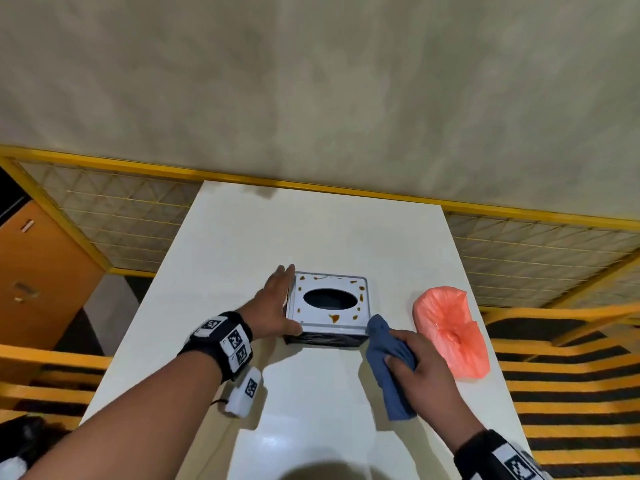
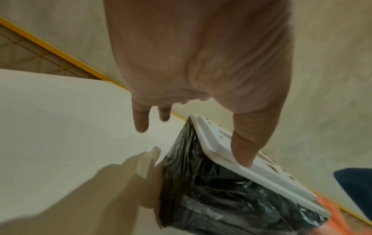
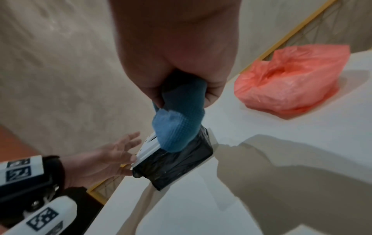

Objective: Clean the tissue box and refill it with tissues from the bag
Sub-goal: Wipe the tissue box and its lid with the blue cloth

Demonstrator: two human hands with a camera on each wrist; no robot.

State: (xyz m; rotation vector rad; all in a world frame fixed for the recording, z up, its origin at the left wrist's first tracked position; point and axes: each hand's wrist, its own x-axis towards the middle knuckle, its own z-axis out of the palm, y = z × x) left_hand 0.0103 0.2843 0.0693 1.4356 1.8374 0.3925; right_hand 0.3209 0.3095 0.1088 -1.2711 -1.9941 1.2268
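A square tissue box [image 1: 329, 306] stands mid-table, with a white lid, an empty oval slot, black sides and orange-brown stains on top. My left hand [image 1: 277, 306] lies flat against its left side, fingers straight, thumb [image 2: 245, 143] on the lid's near corner [image 2: 221, 147]. My right hand [image 1: 415, 362] grips a blue cloth [image 1: 388, 358], whose bunched end [image 3: 175, 132] touches the box's near right corner [image 3: 175, 162]. A pink plastic bag [image 1: 450, 334] lies to the right of the box; in the right wrist view the bag [image 3: 289, 82] looks gathered at the top, contents hidden.
The white table [image 1: 311, 410] runs back to a beige wall with a yellow-framed mesh barrier [image 1: 519, 244]. An orange cabinet [image 1: 41, 278] stands at the left. Yellow-and-black striped seating [image 1: 571, 375] flanks the table on the right.
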